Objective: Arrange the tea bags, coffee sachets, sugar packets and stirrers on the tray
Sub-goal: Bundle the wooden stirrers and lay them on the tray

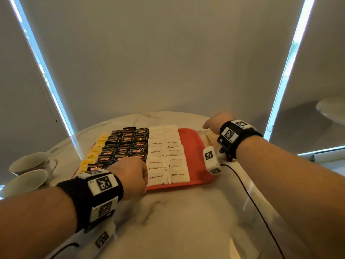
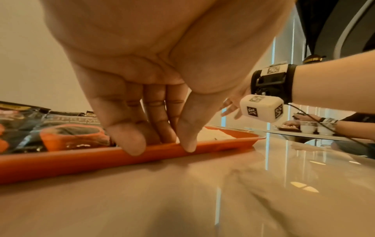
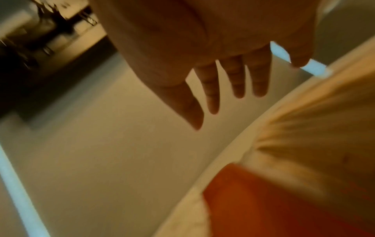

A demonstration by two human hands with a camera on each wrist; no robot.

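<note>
- Grey roller blinds with bright slits of daylight between them back a round marble table (image 1: 179, 212), seen from the head camera.
- Two teacups (image 1: 28, 171) stand at the table's far left edge, apart from the tray.
- Yellow tea bags (image 1: 93, 152) lie in a column along the left side of the red tray (image 1: 194, 152).
- Black coffee sachets (image 1: 125, 144) fill overlapping rows just right of the tea bags.
- Left hand (image 1: 130, 176) sits at the tray's near rim, in front of the coffee sachets; in the left wrist view its fingers (image 2: 156, 121) are straight and pressed together, pointing down inside the rim, while the thumb tip and little finger touch the rim's outer lip. It holds nothing.
- White sugar packets (image 1: 166, 156) printed "brown sugar" lie in two overlapping columns right of the coffee sachets, touching them.
- Right of the sugar packets, a strip of the tray floor stays bare up to the right rim.
- Wooden stirrers (image 1: 210, 139) lie in a loose heap on the table just beyond the tray's right edge, off the tray.
- Right hand (image 1: 214, 122) hovers above the stirrers, motion-blurred; the right wrist view shows its fingers (image 3: 237, 80) straight and slightly spread, holding nothing.
- Black wrist straps with white marker blocks (image 1: 209, 156) sit on both forearms, and a black cable (image 1: 248, 195) trails from the right one across the table.
</note>
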